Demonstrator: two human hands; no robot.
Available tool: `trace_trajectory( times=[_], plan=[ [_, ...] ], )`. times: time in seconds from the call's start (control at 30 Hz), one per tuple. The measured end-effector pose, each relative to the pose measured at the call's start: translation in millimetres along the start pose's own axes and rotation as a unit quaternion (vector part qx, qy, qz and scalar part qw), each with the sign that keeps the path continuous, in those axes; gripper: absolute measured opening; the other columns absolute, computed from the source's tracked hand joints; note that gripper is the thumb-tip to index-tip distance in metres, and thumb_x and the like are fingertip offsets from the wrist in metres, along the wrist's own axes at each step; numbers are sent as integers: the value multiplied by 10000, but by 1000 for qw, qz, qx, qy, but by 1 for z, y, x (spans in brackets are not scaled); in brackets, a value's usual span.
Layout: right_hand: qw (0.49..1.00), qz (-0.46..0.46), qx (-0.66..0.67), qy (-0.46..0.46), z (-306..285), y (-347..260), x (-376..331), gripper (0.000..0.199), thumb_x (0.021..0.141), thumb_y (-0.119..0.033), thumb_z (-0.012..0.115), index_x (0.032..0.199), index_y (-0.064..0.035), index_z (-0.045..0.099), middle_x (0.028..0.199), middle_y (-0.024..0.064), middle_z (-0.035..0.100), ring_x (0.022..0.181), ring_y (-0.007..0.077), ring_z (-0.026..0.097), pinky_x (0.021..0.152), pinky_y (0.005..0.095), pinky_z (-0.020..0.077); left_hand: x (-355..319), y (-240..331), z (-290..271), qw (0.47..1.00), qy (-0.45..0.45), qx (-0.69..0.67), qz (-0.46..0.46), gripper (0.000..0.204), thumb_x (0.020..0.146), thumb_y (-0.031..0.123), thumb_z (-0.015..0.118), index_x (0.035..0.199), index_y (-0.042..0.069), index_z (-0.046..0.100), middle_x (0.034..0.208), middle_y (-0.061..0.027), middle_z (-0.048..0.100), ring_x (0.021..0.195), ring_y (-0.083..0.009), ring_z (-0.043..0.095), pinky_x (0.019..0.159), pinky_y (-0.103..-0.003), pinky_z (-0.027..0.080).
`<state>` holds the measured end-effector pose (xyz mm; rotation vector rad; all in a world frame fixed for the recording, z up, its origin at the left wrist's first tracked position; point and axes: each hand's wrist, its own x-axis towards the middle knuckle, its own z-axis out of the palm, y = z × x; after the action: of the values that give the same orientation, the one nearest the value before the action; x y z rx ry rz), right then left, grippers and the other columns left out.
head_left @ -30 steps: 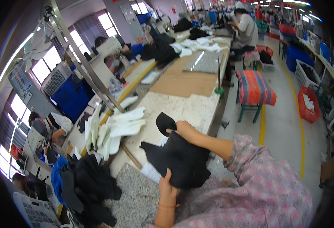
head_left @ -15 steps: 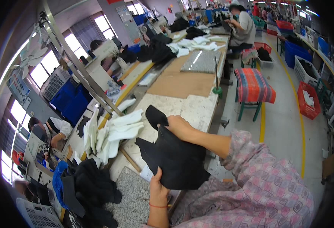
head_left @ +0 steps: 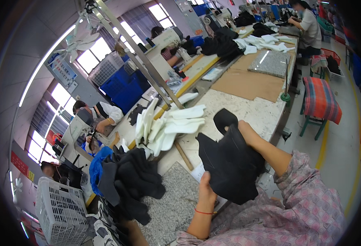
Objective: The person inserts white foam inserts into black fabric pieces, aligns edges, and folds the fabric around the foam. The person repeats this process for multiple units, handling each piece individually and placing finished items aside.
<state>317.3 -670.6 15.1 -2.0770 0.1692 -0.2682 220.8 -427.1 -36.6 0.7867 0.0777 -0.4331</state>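
Observation:
A black fabric piece [head_left: 229, 168] with a visible seam hangs between my two hands, in front of my body and above the table's near edge. My left hand [head_left: 207, 192] grips its lower left edge, thumb on top; a red string circles that wrist. At its upper right edge my right hand [head_left: 247, 133] is closed on the cloth, beside a rounded black flap [head_left: 224, 119]. My right fingers are partly hidden behind the fabric. Left of my hands, a pile of black cloth pieces [head_left: 135, 180] lies beside a speckled stone slab [head_left: 172, 205].
White foot-shaped pieces [head_left: 176, 123] are stacked on the table beyond, near a wooden stick [head_left: 183, 156]. Cardboard [head_left: 242, 84] and another slab [head_left: 272, 63] lie farther off. A metal post [head_left: 141, 57] rises at the left. Co-workers sit at machines; a cloth-covered stool [head_left: 322, 100] stands right.
The view has swung left, so the scene appears farther right. Both hands keep hold of the black fabric piece, which has turned slightly.

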Motion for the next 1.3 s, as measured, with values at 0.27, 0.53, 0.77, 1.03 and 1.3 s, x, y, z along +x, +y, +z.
trace_trajectory(
  times=[0.27, 0.53, 0.77, 1.03, 1.3],
  plan=[
    [981, 19, 194, -20, 8, 2, -8, 432, 784, -270, 684, 883, 146, 624, 795, 222, 667, 794, 212, 629, 685, 392, 490, -37, -34, -30, 975, -141, 170, 17, 735, 717, -4, 736, 1368, 11, 396, 1334, -99, 497, 1233, -248, 468, 1050, -377, 359],
    [868, 203, 440, -106, -74, -18, -110, 491, 816, -146, 696, 1222, 69, 525, 1124, 162, 629, 943, 245, 643, 859, 393, 518, -58, -15, 16, 995, -17, 85, 41, 544, 803, 28, 665, 1304, -12, 457, 1238, -143, 568, 1104, -279, 577, 969, -398, 464],
    [943, -115, 312, 25, -76, -55, -50, 281, 904, -185, 589, 1079, 35, 590, 967, 139, 674, 813, 224, 635, 729, 348, 498, -28, 87, 63, 995, -66, 79, 10, 380, 929, 100, 532, 1266, -65, 466, 1188, -176, 595, 1057, -275, 613, 924, -409, 498],
    [962, -178, 115, 171, 10, 3, 3, 243, 913, -191, 573, 818, 25, 516, 710, 288, 534, 670, 465, 519, 599, 468, 408, 22, 57, 26, 994, -87, 62, 4, 386, 937, 194, 557, 1210, -75, 512, 1174, -178, 606, 1051, -266, 616, 932, -381, 496],
    [990, -55, -82, 105, -19, -28, -16, 243, 894, -235, 578, 889, 7, 595, 836, 249, 624, 818, 442, 595, 681, 460, 476, -28, 50, 49, 997, -28, 58, 34, 458, 835, 36, 588, 1262, -83, 474, 1217, -226, 568, 1100, -328, 586, 964, -445, 478]
  ],
)
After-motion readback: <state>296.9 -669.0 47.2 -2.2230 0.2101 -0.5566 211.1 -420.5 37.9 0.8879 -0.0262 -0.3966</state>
